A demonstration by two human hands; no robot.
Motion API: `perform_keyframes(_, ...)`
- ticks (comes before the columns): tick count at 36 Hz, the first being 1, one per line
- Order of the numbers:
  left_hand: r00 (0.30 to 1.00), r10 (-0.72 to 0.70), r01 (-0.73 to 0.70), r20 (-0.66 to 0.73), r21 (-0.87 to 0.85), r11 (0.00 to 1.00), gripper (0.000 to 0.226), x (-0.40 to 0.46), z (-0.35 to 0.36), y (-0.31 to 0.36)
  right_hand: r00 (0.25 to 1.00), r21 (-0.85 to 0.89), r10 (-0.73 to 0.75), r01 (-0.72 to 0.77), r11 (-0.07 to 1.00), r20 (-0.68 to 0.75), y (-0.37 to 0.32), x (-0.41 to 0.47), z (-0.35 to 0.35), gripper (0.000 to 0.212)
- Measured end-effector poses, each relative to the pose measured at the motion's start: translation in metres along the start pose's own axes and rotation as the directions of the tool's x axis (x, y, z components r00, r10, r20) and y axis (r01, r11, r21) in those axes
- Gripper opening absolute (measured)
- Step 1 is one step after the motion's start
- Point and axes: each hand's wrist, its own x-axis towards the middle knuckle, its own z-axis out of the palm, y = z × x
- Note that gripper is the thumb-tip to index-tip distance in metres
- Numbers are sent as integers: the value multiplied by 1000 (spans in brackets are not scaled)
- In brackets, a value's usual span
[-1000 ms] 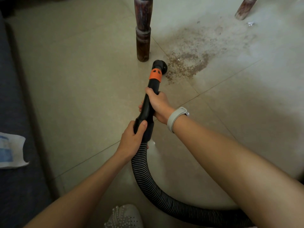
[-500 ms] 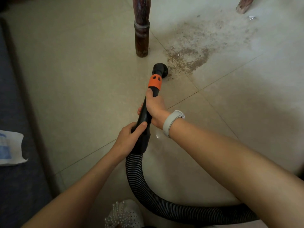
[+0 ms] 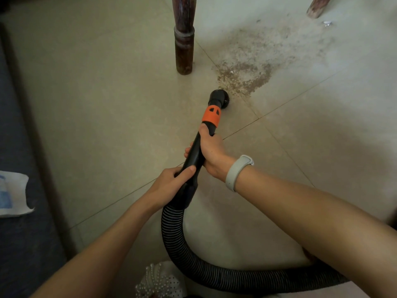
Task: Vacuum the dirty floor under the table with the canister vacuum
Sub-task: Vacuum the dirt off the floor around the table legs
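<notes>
Gripping one vacuum wand [image 3: 198, 151], left hand [image 3: 169, 186], right hand [image 3: 211, 150], two table legs [image 3: 184, 35].

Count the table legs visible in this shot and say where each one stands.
2. One dark wooden leg stands at top centre, left of the dirt patch. The second leg shows only its foot at the top right edge. Any others lie outside the frame.

hose [image 3: 193, 263]: runs under right forearm | table leg [image 3: 184, 35]: top cut off

Black ribbed hose [image 3: 214, 274] with orange collar [image 3: 211, 117]; beige tiles [image 3: 96, 104]; brown dirt [image 3: 242, 78]; upper-left table leg [image 3: 184, 39] perhaps dark reddish-brown.
</notes>
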Motion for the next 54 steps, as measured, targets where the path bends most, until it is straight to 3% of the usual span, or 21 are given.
perform_keyframes(4, 999, 0, -1, -47, -14, 1000, 40, 6, 6, 0, 1000, -22, -14, 14, 1000, -24, -8, 6, -2, 28)
perform_keyframes(11, 985, -84, 72, -151, -83, 994, 50, 26, 18, 14, 996, -111, -62, 54, 992, -65, -33, 27, 4, 31)
perform_keyframes(17, 974, -166, 140, -153, -167, 976, 53, 51, 18, 30, 993, -200, -82, 64, 978, -82, -53, 46, 14, 35)
perform_keyframes(30, 974, -184, 139, -135, -287, 948, 49, 81, 4, 61, 998, -260, -52, 41, 965, -35, -93, 75, 33, 36)
perform_keyframes(44, 979, -162, 133, -125, -211, 968, 45, 89, 2, 63, 999, -224, -37, 27, 974, -38, -96, 77, 29, 42)
perform_keyframes(54, 984, -148, 133, -100, -135, 982, 57, 82, 10, 62, 996, -221, -41, 24, 975, -73, -88, 74, 16, 52)
